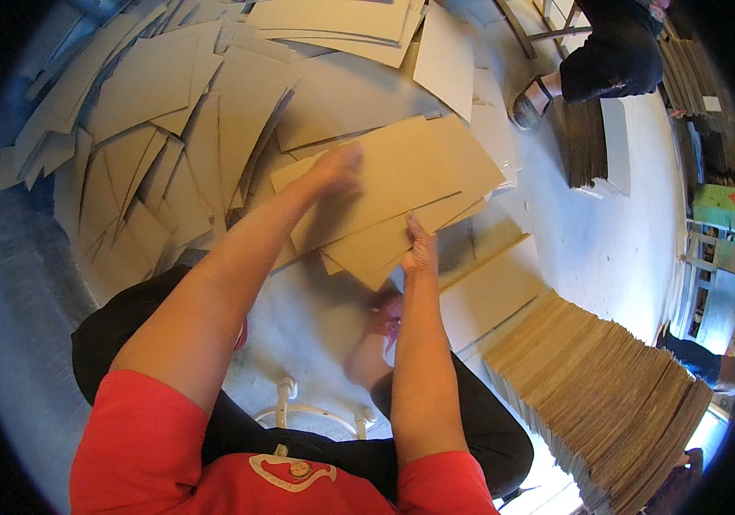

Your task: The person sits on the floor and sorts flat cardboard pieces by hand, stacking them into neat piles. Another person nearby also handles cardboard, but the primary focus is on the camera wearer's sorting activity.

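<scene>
Tan cardboard sheets, flat, unevenly fanned; right hand grip clamped on edge; left hand blurred, grip: cannot tell.

red short-sleeved shirt, pale curved chest emblem; black trousers; pinkish footwear.

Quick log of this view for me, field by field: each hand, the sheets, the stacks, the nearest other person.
Left hand: blurred, over the cardboard sheets; contact unclear
Right hand: gripping their near edge, thumb on top
Cardboard sheets: several, overlapping unevenly
Loose pile: fanned-out cardboard, upper left
Large stack: brown, layered, lower right
Smaller stack: upright, upper right
Other person's leg: dark-clothed, upper right, beside the smaller stack
</scene>
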`<state>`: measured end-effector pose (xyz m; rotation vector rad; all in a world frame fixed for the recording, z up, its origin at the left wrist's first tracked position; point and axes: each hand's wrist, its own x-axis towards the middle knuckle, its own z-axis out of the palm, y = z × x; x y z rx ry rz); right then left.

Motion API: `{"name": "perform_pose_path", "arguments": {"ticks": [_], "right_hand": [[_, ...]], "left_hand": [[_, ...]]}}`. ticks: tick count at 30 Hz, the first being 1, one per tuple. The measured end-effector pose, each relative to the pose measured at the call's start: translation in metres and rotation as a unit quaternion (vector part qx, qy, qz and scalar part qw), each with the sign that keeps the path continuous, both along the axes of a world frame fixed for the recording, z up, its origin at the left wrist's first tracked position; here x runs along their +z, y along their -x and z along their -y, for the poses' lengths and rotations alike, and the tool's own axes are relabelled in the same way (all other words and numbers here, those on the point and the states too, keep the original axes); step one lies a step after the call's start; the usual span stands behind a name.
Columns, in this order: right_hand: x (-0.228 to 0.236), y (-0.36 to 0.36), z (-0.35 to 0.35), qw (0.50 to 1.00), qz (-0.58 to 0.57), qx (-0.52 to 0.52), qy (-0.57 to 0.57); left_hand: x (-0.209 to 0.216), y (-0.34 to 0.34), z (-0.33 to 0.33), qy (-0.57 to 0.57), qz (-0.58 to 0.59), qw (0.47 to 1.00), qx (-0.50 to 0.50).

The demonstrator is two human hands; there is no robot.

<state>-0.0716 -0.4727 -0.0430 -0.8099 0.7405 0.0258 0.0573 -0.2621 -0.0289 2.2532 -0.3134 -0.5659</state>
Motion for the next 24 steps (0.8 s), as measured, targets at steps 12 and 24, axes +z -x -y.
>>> {"name": "perform_pose_path", "arguments": {"ticks": [12,24], "right_hand": [[0.003,0.048,0.015,0.99,-0.06,-0.076,-0.103],[-0.015,0.061,0.028,0.999,-0.018,0.031,0.021]], "left_hand": [[0.049,-0.02,0.013,0.184,0.147,0.965,0.118],[0.047,0.007,0.013,0.214,-0.269,0.937,-0.061]]}}
